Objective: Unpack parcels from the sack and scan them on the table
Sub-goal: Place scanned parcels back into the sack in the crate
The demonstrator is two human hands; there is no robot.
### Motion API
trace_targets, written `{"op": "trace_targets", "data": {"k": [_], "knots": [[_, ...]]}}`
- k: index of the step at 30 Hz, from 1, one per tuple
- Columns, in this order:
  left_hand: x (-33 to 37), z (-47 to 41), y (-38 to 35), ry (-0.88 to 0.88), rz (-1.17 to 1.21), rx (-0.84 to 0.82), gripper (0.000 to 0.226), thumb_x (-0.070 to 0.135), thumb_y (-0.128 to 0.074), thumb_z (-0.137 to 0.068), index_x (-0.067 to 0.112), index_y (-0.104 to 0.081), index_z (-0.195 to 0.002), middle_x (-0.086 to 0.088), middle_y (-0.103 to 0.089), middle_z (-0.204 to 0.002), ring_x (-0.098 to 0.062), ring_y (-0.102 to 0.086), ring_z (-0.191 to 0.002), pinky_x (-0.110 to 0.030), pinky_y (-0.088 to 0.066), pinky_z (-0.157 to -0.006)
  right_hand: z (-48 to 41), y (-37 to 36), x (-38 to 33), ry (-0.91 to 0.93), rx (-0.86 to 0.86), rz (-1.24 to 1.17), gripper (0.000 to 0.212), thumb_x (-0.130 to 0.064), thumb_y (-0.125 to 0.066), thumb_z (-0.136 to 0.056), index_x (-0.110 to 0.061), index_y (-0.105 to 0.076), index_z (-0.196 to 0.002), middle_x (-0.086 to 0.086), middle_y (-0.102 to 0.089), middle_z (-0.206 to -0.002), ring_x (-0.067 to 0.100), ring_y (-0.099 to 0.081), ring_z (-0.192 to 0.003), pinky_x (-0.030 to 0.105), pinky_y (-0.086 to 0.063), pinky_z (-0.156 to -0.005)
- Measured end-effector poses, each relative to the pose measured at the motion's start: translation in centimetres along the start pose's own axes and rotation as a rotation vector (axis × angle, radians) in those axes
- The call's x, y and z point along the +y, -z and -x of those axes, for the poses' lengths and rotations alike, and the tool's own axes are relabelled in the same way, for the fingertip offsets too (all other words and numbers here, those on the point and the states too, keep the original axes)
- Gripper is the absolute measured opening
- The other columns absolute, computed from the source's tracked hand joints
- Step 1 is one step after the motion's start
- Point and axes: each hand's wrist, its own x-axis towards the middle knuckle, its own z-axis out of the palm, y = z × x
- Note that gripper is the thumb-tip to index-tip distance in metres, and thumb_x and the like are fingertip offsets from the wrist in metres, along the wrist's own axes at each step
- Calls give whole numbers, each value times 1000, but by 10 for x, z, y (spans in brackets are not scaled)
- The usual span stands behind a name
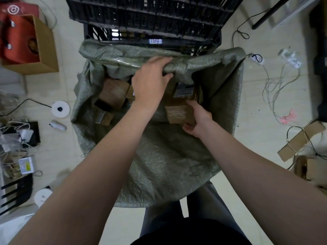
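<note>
Left hand is curled tight over the sack far rim at 12 o'clock, bunching the weave to hold the mouth open. Right hand clamps a small cardboard parcel by its near-right corner, thumb above and fingers under, at 2 o'clock inside the mouth, not yet clear of the sack. 1 labelled parcel touches it on the far side, and more parcels sit at 10. Risks, my read: the corner grip is thin, so the parcel could twist and drop back. If the rim slips, the fold flops over the opening. Loose cables on the floor at 3 could snag a foot. Worktop not in view.
</note>
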Motion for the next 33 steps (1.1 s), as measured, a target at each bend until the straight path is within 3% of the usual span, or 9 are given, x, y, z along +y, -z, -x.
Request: {"op": "trace_targets", "data": {"k": [5, 9, 12, 16, 18, 23, 25, 29, 33], "knots": [[-5, -10, 6, 116, 99, -115, 35, 44, -75, -90, 42, -70, -125, 8, -76, -109, 2, -63, -46, -24, -57, -60, 5, -1, 0, 58, 45, -118, 63, -32, -88, -77, -22, -52, -127, 9, -60, -109, 28, -61, -92, 50, -62, -83], [-5, -13, 10, 136, 140, -161, 36, 44, -79, -88, 43, -71, -123, 9, -77, -95, 4, -61, -43, -22, -56, -56, 3, -6, -3, 71, 86, -203, 47, -27, -85, -81, -23, -55, -117, 9, -62, -104, 29, -62, -87, 51, -64, -77], [-5, -16, 14, 149, 164, -194, 36, 44, -81, -86, 42, -72, -121, 11, -76, -81, 4, -61, -41, -24, -58, -59, 4, -21, -11, 112, 126, -265, 49, -26, -84, -83, -22, -58, -125, 8, -62, -107, 28, -60, -89, 49, -62, -71], [-6, -16, 16, 136, 180, -195, 37, 44, -81, -86, 41, -72, -121, 11, -78, -88, 2, -61, -42, -25, -59, -62, -9, -52, -26, 137, 214, -294, 60, -27, -82, -85, -14, -56, -138, 13, -65, -127, 33, -64, -114, 52, -56, -97], [-7, -16, 14, 129, 181, -185, 37, 44, -81, -86, 41, -72, -122, 11, -77, -88, 3, -61, -42, -24, -59, -62, -23, -51, -24, 247, 330, -265, 66, -26, -76, -90, -16, -47, -148, 12, -54, -144, 31, -55, -130, 46, -48, -108], [-10, -17, 10, 126, 195, -179, 38, 44, -81, -86, 40, -72, -122, 10, -77, -88, 4, -62, -43, -19, -56, -58, -62, -3, 10, 285, 239, 172, 52, -29, -59, -101, -16, -41, -147, 13, -55, -143, 30, -59, -126, 39, -52, -102], [-10, -16, 10, 120, 198, -169, 37, 43, -81, -86, 39, -73, -122, 10, -78, -92, 4, -62, -44, -21, -57, -59, -68, 2, 19, 276, 251, 434, 63, -33, -62, -99, -19, -33, -152, 15, -47, -149, 33, -52, -131, 42, -48, -104], [-7, -14, 11, 132, 219, -168, 37, 41, -82, -86, 37, -73, -122, 8, -78, -104, 2, -64, -46, -25, -60, -61, -54, -8, 26, 276, 199, 871, 94, -53, -71, -87, -39, -9, -156, 18, -9, -163, 52, -28, -142, 64, -34, -113], [-6, -14, 13, 136, 229, -173, 37, 40, -81, -87, 37, -72, -122, 7, -78, -102, 1, -65, -47, -23, -59, -64, -51, -3, 43, 527, 287, 1468, 90, -46, -68, -92, -35, -4, -154, 17, -7, -165, 51, -15, -147, 62, -25, -116]]}}
